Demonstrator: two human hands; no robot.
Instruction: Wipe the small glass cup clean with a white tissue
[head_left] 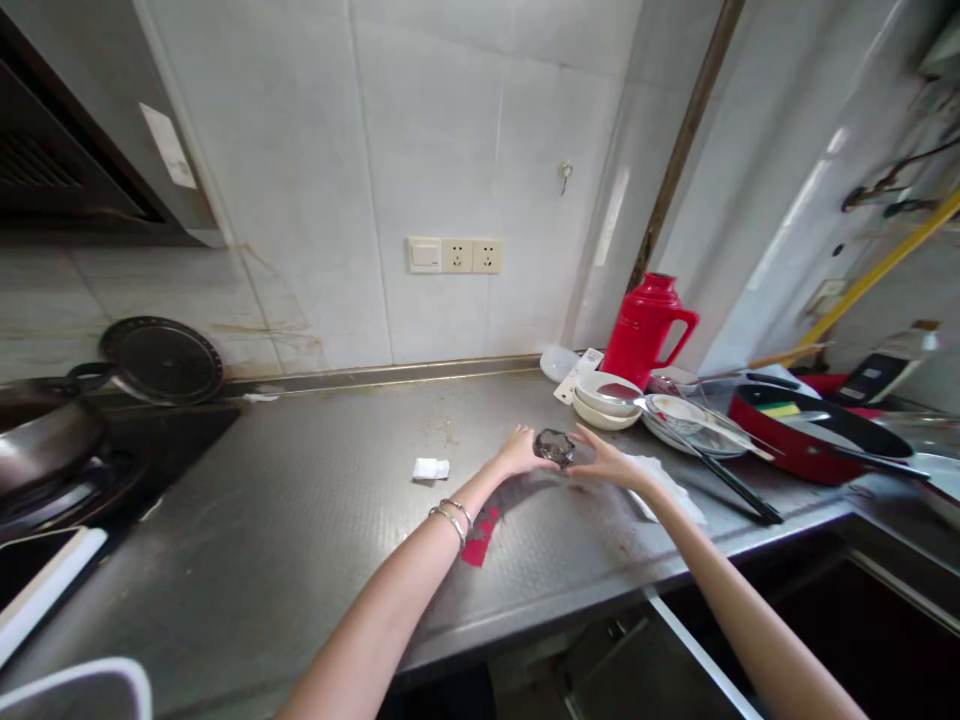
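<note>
A small faceted clear glass object (554,446), like an ashtray or a little dish, is held just above the steel counter (315,500). My left hand (519,453), with bracelets at the wrist, grips its left side. My right hand (604,462) grips its right side with curled fingers. A white cloth (664,485) lies under my right wrist. A red scrap (480,537) lies on the counter beneath my left forearm.
Stacked white bowls (604,400), a plate with a ladle (686,420), a red thermos jug (643,328) and a red frying pan (806,440) crowd the right. A folded white piece (430,468) lies mid-counter. A wok (45,435) and a lid (161,360) sit at the left stove.
</note>
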